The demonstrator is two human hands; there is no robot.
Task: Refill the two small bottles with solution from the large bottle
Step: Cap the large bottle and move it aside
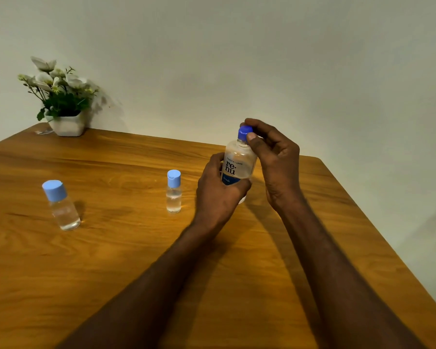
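The left hand (220,191) grips the large "renu" solution bottle (238,165) right of frame centre while the right hand (275,159) pinches its dark blue cap (244,133). Two capped small bottles (173,191) (61,205) stand on the wooden tabletop (136,248) at centre and left; a potted plant (61,96) sits upper left.

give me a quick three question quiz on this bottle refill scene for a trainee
1. True or false: both small bottles have their caps on.
2. Which hand pinches the large bottle's cap? A left, B right.
3. What stands at the table's far left corner?

Key
1. True: the left small bottle and middle small bottle are capped.
2. B: the right hand pinches the cap; the left hand holds the large bottle.
3. A flower pot.
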